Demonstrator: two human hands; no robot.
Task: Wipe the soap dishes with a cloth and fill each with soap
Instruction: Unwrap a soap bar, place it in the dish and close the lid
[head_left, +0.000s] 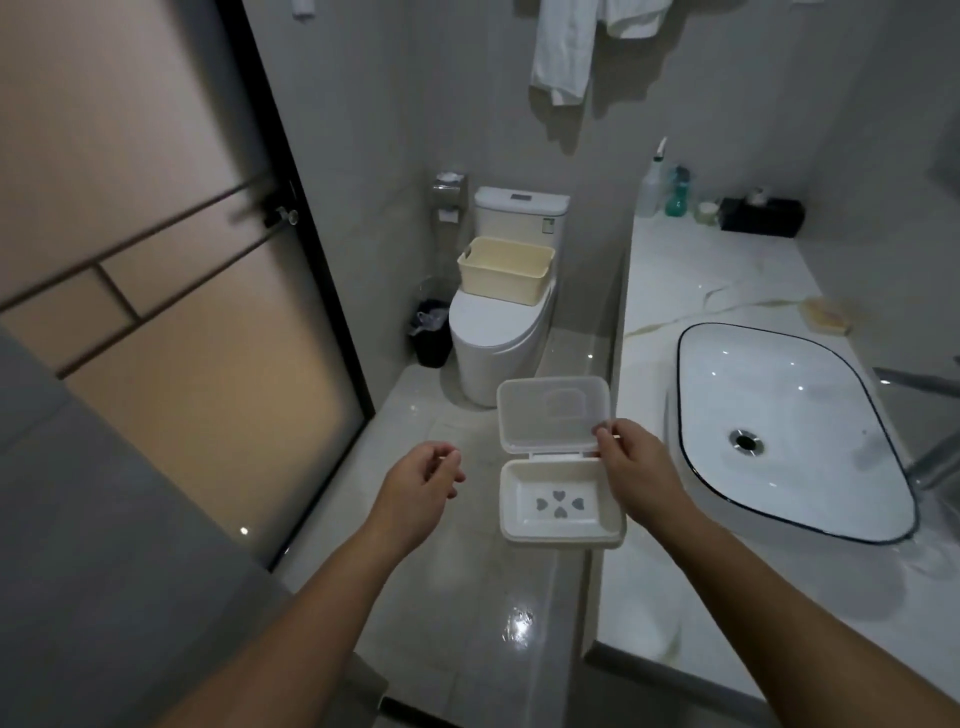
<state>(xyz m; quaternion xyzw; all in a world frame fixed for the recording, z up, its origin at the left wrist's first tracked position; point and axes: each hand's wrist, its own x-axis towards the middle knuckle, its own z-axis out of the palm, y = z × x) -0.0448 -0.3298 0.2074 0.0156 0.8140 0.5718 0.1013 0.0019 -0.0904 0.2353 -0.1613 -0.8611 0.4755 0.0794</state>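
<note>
1. While our right hand pinches the open soap dish only at its 3 o'clock edge, it may tip.
2. Our left hand hangs empty, loosely curled, at 9 o'clock.
3. We risk cracking it on the floor beneath.

White soap dish with four grey hearts, its lid clear; cream basket at twelve o'clock, white black-rimmed sink at three o'clock

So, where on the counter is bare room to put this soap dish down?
Bare counter for the soap dish lies between the basin and the bottles; another patch lies in front of the basin. The far corner is crowded with bottles and a black box.
</note>
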